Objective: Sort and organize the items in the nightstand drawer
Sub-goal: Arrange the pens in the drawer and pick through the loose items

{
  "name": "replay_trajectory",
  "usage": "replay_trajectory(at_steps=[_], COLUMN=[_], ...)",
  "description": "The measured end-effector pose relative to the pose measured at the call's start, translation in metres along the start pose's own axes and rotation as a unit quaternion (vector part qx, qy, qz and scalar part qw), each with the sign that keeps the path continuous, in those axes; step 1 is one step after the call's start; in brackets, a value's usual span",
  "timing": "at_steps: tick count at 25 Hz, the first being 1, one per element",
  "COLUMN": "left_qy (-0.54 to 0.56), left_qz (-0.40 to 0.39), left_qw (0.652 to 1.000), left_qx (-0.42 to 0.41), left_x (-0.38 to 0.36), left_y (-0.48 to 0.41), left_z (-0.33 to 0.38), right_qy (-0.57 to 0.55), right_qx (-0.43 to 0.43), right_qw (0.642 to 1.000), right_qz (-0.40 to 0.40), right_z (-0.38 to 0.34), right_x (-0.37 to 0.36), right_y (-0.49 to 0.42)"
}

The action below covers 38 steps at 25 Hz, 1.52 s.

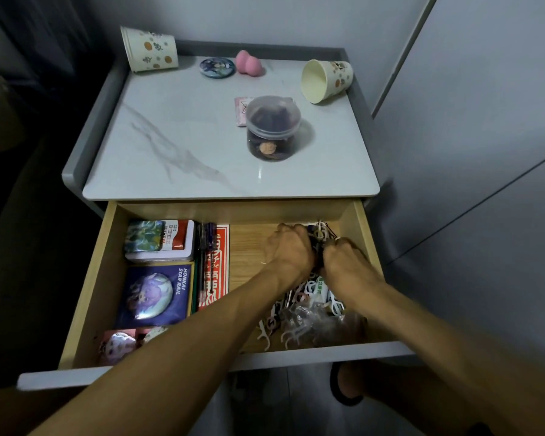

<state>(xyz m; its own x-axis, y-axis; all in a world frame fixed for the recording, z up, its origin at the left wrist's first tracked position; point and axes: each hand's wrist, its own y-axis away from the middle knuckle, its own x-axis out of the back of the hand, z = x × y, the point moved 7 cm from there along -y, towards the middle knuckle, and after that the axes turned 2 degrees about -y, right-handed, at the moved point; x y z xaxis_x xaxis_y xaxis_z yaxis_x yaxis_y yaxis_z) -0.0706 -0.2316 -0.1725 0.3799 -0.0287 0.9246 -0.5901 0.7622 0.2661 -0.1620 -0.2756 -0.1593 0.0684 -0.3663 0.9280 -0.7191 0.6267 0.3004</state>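
The wooden drawer (88,287) of the nightstand stands pulled out. At its back right, my left hand (288,251) and my right hand (348,264) both grip a dark bundle of small items (318,236), with hairpins and a ring sticking out on top. Below the hands lie white floss picks (299,328) and a clear plastic bag (324,322). On the drawer's left sit a tin with a badge (159,240), a purple Honkai Star Rail card (155,295), pens (206,247), a red packet (219,269) and pink badges (120,344).
On the marble top (177,136) stand a clear lidded jar (272,129), a pink sachet (241,110), two tipped paper cups (150,50) (326,80), a round badge (217,67) and a pink sponge (249,62). A grey wardrobe (485,121) flanks the right. My foot (350,382) is below.
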Motion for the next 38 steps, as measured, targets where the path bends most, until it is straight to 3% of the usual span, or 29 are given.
replay_trajectory(at_steps=[11,15,21,24,27,28,31,32,38], left_qy=[0.034,0.145,0.291,0.311,0.305,0.335,0.543,0.574,0.58], left_qz=[-0.061,-0.082,-0.179,-0.158,-0.077,-0.062,-0.106,-0.111,-0.193], left_qw=[0.997,0.986,0.94,0.937,0.949,0.94,0.826,0.802,0.782], left_qx=[-0.037,-0.011,-0.001,-0.008,0.003,0.022,0.108,0.122,0.125], left_x=[-0.01,-0.016,-0.009,0.007,0.018,0.017,-0.005,-0.01,-0.02], left_y=[0.005,0.005,0.017,0.019,0.014,0.012,0.01,0.009,0.032], left_z=[-0.008,-0.01,-0.013,-0.025,-0.045,-0.052,-0.058,-0.059,-0.056], right_qy=[-0.085,-0.093,-0.139,-0.15,-0.137,-0.13,-0.134,-0.137,-0.101], right_qx=[-0.077,-0.055,-0.015,-0.001,0.011,0.008,-0.016,-0.026,-0.062], right_qw=[0.99,0.994,0.989,0.987,0.99,0.991,0.99,0.988,0.989], right_qz=[-0.084,-0.019,0.046,0.052,0.028,0.01,-0.048,-0.061,-0.092], right_z=[0.008,0.005,0.007,0.007,0.005,0.002,-0.007,-0.009,-0.008], right_x=[-0.009,0.019,0.061,0.064,0.053,0.047,0.029,0.025,0.008], right_y=[-0.004,-0.005,-0.005,-0.011,-0.023,-0.027,-0.041,-0.046,-0.056])
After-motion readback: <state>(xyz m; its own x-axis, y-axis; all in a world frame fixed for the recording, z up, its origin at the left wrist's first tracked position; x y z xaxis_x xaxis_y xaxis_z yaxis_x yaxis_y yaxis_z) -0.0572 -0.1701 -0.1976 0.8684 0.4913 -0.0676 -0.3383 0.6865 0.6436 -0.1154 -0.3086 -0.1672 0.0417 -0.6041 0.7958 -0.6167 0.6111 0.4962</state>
